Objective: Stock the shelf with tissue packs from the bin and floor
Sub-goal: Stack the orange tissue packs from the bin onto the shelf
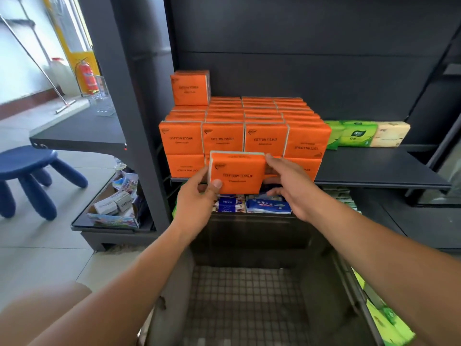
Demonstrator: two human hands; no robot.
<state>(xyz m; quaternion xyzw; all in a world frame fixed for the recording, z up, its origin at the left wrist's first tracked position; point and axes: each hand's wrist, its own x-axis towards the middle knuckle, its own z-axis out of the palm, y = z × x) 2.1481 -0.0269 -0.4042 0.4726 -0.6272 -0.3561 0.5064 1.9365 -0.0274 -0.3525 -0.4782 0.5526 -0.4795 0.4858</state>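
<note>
Grip is taken on a rectangular orange film-wrapped tissue pack (238, 174) from both sides. The left hand (197, 201) is curled round its lower left corner, thumb on the printed face. The right hand (287, 183) is clasped on its right edge. The pack is held upright, "COTTON TISSUE" readable in dark letters, with a pale strip along its top and left edges.

Just behind the hands, a two-tier block of matching orange packs (249, 131) is stacked to the front edge of the dark metal shelf (374, 168). One single orange pack (190, 88) is stood on its far left corner. Right of the right hand, bare shelf surface is seen in front of green and beige packs (366, 134). Below the hands, a grey bin with a grid floor (249, 295) is seen.
</note>
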